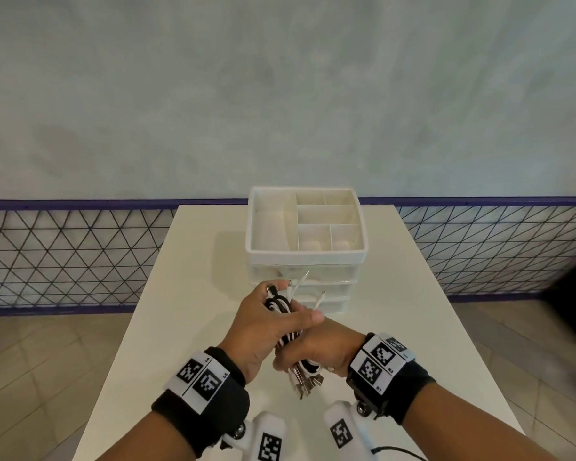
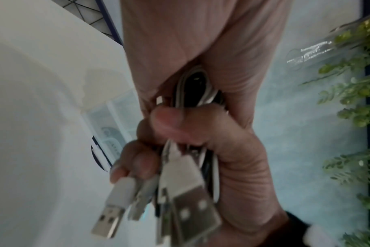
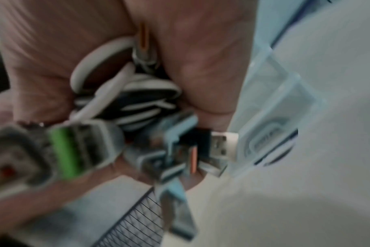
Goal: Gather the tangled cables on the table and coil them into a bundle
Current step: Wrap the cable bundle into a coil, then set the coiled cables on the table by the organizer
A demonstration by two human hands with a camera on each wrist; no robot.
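I have all the cables (image 1: pixel 285 322) up off the table (image 1: pixel 193 294) now, folded into one black and white bunch between my two hands. My left hand (image 1: pixel 263 322) wraps around the top of the bunch, thumb pressed over it. My right hand (image 1: pixel 316 352) squeezes the bottom, and the plugs (image 1: pixel 308 382) hang out under it. Small ends (image 1: pixel 300 282) poke out on top, near the box (image 1: pixel 306 224). I think I am at the tidy-up part. Next I should tuck those loose ends in and hold tight, so nothing slips out.
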